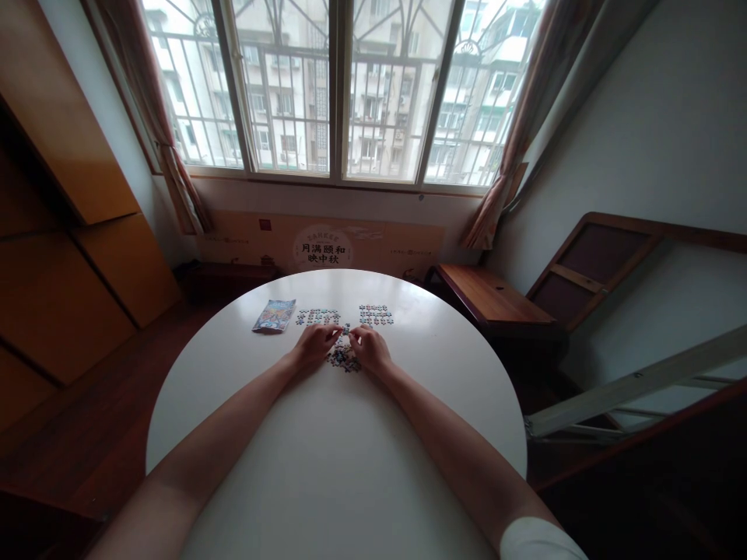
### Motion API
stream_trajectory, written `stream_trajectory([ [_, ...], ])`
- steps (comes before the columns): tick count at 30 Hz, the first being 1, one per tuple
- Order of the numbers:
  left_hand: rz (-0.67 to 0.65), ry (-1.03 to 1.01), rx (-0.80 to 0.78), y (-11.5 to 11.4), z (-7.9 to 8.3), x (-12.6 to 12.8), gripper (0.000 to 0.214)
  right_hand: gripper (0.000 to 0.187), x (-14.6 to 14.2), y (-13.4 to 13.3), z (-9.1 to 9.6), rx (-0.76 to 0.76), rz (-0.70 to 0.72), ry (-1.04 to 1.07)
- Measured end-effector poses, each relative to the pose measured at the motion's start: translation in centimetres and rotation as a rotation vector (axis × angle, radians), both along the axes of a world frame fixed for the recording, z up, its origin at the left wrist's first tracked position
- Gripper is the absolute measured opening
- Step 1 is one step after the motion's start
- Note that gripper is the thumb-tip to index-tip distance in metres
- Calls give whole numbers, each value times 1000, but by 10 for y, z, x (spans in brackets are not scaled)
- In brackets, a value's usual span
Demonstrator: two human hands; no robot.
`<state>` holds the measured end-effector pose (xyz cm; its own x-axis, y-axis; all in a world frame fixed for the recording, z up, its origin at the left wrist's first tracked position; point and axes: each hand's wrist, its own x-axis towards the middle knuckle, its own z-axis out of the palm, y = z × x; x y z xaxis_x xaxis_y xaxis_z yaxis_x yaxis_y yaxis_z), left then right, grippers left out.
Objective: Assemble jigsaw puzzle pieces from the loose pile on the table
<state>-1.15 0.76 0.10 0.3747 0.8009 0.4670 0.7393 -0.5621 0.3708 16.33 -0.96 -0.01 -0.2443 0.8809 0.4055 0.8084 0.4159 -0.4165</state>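
Note:
My left hand and my right hand meet over the middle of a round white table. Their fingertips are pinched close together around a small jigsaw puzzle piece; whether it is one piece or two joined cannot be made out. Just below the fingers lies a loose pile of puzzle pieces, partly covered by both hands. Beyond my left hand, puzzle pieces are spread out in rows. A second group of laid-out pieces sits beyond my right hand.
A colourful printed packet or sheet lies on the table at the left. Behind the table are a printed cardboard panel and a barred window. A low wooden stand is at the right, wooden cabinets at the left.

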Motion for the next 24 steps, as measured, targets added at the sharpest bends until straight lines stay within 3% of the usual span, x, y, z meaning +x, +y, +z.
stream_trajectory([
  [17,-11,20,14,1,-2,0,29,17,0,3,-3,16,-12,67],
  [24,62,14,27,-1,0,-1,32,16,1,3,-5,43,8,53],
])
